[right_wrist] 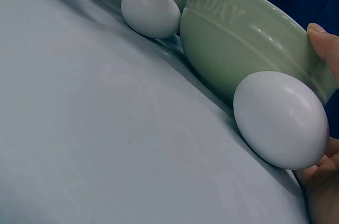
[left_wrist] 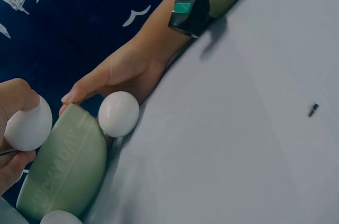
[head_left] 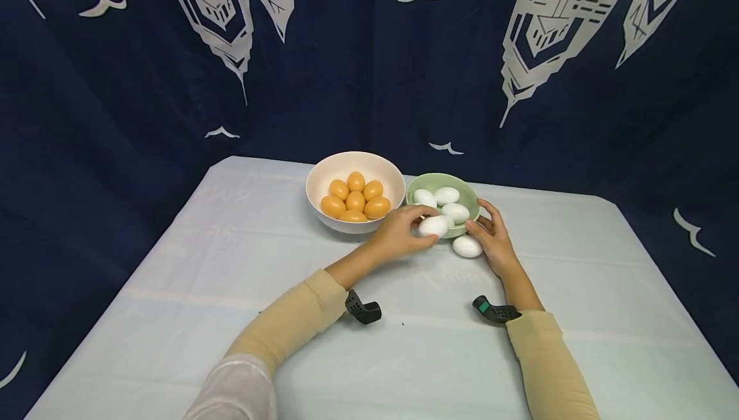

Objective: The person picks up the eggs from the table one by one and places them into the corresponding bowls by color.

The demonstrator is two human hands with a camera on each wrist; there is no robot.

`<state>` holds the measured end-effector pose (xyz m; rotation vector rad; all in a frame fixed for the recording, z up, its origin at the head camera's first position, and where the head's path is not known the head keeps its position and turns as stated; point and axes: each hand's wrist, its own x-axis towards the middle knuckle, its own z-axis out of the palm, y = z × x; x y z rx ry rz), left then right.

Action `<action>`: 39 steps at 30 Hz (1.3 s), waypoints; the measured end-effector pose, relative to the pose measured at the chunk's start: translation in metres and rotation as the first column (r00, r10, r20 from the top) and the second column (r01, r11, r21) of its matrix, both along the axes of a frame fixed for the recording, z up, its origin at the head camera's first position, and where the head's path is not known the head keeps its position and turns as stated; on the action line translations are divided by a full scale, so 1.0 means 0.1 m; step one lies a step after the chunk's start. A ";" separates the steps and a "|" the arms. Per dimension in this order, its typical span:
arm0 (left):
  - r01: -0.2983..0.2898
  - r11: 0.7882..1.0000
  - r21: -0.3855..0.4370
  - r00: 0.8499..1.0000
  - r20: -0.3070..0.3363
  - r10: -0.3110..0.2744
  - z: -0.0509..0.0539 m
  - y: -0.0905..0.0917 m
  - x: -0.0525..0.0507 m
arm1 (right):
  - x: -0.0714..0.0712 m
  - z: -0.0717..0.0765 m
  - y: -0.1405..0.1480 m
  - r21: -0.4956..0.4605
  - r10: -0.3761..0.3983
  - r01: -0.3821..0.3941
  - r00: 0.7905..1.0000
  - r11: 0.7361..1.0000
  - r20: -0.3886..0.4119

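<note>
My left hand [head_left: 404,231] pinches a white egg [head_left: 433,227] between thumb and fingers, just above the front rim of a green bowl [head_left: 478,213]. In the left wrist view that egg [left_wrist: 29,124] is clear of the bowl's rim. Several white eggs [head_left: 455,213] lie inside the bowl. On its right side, my right hand [head_left: 493,240] grips the bowl, with the thumb at the rim. A loose white egg [head_left: 467,246] rests on the table against the bowl, by the right hand. Another egg [right_wrist: 151,13] lies on the table between the two bowls.
Left of the green bowl stands a larger cream bowl [head_left: 314,205] holding several orange-yellow egg-shaped pieces [head_left: 355,201]. A pale cloth covers the table [head_left: 190,279]. Behind hangs a dark blue patterned curtain [head_left: 346,86]. A tiny dark bit [left_wrist: 313,109] lies on the cloth.
</note>
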<state>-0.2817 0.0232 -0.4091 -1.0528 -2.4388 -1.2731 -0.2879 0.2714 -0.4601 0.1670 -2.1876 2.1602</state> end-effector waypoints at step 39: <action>-0.141 0.967 -0.210 0.989 0.017 0.148 0.14 0.39 -0.46 | 0.04 0.04 0.00 0.015 0.008 -0.008 1.000 1.000 0.026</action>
